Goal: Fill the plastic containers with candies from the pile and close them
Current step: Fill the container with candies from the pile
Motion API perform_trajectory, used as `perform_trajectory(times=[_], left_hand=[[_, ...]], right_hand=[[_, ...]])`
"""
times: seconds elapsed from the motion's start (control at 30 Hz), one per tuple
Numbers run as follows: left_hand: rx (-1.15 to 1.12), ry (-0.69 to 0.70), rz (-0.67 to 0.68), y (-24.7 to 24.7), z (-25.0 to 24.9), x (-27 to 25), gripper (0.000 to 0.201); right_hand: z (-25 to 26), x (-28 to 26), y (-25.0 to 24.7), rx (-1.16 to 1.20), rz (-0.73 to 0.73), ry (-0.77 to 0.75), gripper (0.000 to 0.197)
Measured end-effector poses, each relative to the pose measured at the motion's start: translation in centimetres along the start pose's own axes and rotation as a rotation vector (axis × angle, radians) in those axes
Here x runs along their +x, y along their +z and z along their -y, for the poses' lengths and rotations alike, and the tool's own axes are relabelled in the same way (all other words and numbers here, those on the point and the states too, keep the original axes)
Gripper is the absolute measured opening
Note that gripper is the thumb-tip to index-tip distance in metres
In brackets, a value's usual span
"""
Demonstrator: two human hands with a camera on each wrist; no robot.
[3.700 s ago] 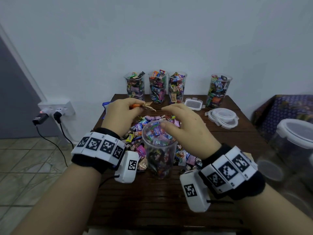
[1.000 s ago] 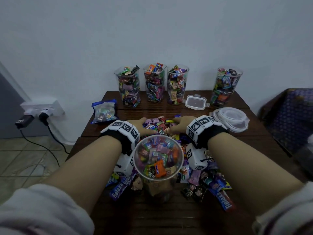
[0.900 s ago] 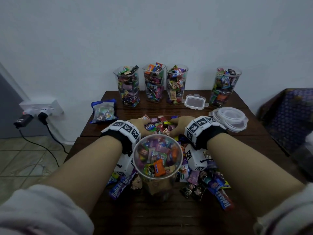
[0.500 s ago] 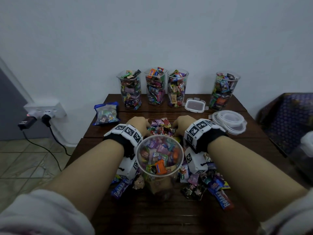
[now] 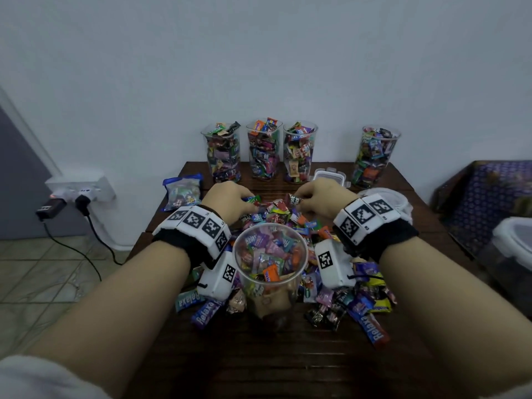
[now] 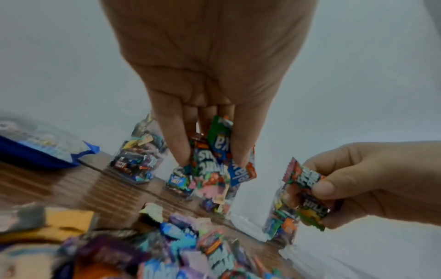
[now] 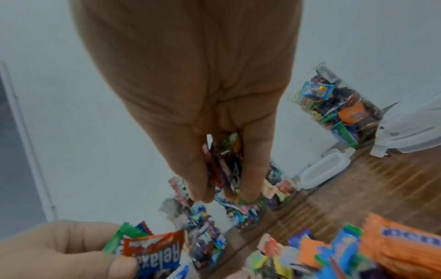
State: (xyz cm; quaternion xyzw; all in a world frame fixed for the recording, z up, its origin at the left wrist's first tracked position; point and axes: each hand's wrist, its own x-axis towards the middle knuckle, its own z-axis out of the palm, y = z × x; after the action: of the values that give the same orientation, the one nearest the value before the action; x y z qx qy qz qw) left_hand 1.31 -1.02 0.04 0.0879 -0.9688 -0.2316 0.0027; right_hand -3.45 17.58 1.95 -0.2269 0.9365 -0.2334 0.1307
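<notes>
Left hand: my left hand (image 5: 230, 198) sits left of centre in the head view, fingers curled round a small bunch of wrapped candies (image 6: 216, 160) lifted off the pile.
Right hand: my right hand (image 5: 319, 197), right of centre, pinches its own clutch of sweets (image 7: 224, 169) between thumb and fingers.
Pile: the candy pile (image 5: 276, 220) spreads across the middle of the wooden table (image 5: 259, 355), between and under my wrists.
Cup in hand: the open plastic container (image 5: 269, 254) stands at lower centre, nearest me, already nearly full and without a lid.
Risk: I judge both handfuls are loosely stacked, so a wrapper could slip out on the way back; with the cup so full, added sweets may heap over the rim and stop a lid seating.
Risk, wrists: my wrist cameras hang just beside the cup, so a careless pull back could knock it over.
Around: four filled cups (image 5: 264, 151) line the upper centre by the wall, with a small rectangular lid (image 5: 328, 175) and round lids (image 5: 400, 200) at the right.
Also: a blue candy bag (image 5: 182, 191) lies at the left edge.
</notes>
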Motion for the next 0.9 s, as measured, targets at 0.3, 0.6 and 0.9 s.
perform_trajectory(times=[0.3,0.6,0.9], left_hand=[[-0.228,0.063,-0.229,-2.9,-1.1,-3.6,0.035],[-0.391,0.115,-0.268,-3.9,-0.9,-6.2,0.027],[-0.441,0.145,-0.257,-3.3,-0.7,-7.2,0.022]], right_hand=[[2.4,-5.9,-1.2,0.168,-0.175,-0.160,0.036],[4.6,-9.8,0.0,0.199,-0.212,-0.337,0.026],[4.6,-10.8,1.6,0.168,-0.191,-0.345,0.030]])
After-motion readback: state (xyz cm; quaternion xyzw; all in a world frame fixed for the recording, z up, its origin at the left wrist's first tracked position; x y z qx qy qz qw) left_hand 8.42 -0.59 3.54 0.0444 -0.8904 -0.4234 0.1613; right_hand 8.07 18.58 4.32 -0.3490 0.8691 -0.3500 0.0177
